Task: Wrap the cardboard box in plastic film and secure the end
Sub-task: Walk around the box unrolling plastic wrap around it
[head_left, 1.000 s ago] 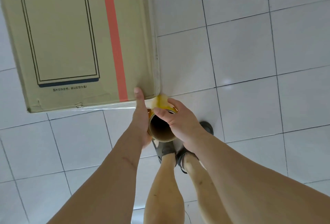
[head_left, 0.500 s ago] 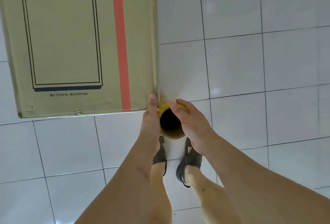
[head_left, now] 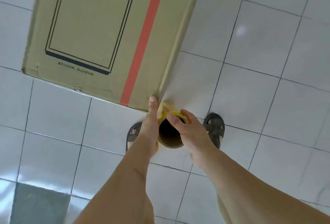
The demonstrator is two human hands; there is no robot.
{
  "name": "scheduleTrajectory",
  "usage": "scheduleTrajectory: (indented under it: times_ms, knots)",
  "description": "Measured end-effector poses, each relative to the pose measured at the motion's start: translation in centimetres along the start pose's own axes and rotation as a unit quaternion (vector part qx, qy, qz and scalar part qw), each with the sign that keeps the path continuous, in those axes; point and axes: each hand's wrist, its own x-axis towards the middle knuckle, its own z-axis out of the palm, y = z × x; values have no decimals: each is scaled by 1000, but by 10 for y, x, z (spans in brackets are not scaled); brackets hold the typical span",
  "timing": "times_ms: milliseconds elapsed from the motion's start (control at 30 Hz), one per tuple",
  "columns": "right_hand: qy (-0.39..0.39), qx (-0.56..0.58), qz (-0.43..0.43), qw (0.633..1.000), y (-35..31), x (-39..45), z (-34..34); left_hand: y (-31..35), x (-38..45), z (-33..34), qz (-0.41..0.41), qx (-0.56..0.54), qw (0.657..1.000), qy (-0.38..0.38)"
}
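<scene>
A large cardboard box (head_left: 100, 32) with a red stripe and a black printed frame stands on the white tiled floor. Just below its near right corner I hold a film roll (head_left: 170, 134) upright; I look down its dark cardboard core. My left hand (head_left: 150, 129) lies along the roll's left side, with its thumb up against the box corner. My right hand (head_left: 189, 130) grips the roll's right side, thumb over the rim. Bunched yellowish film (head_left: 165, 106) runs from the roll to the box corner.
White floor tiles (head_left: 267, 62) surround the box on all sides. My two feet in dark sandals (head_left: 215, 129) stand on either side under the roll. A darker grey patch (head_left: 39, 204) of floor lies at the bottom left.
The view has swung, so the box now sits tilted in the frame. Both hands keep the roll at the box's near right corner, and my feet now stand wider apart.
</scene>
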Motion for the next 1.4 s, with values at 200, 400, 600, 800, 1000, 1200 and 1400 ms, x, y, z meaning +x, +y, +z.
scheduleTrajectory:
  times_ms: [200,400,600,800,1000,1200,1400]
  knots:
    - [-40,-181,-70,980,-28,15,-21,-4,-16,28,24,-153,988,-20]
    - [-46,-229,-78,969,-53,22,-31,-12,-11,42,-2,-193,981,-33]
    - [-47,-266,-104,957,-55,26,-40,-39,47,54,9,-211,977,5]
    - [-25,-281,-82,956,-62,28,-43,-15,9,65,70,-250,966,14]
    - [-16,-314,-70,947,-55,16,-42,-11,-4,59,66,-234,970,11]
    - [-3,-352,-80,933,-57,15,-42,-12,-1,61,63,-253,965,13]
    - [-36,-385,-90,918,-66,19,-46,-13,-6,70,99,-321,941,35]
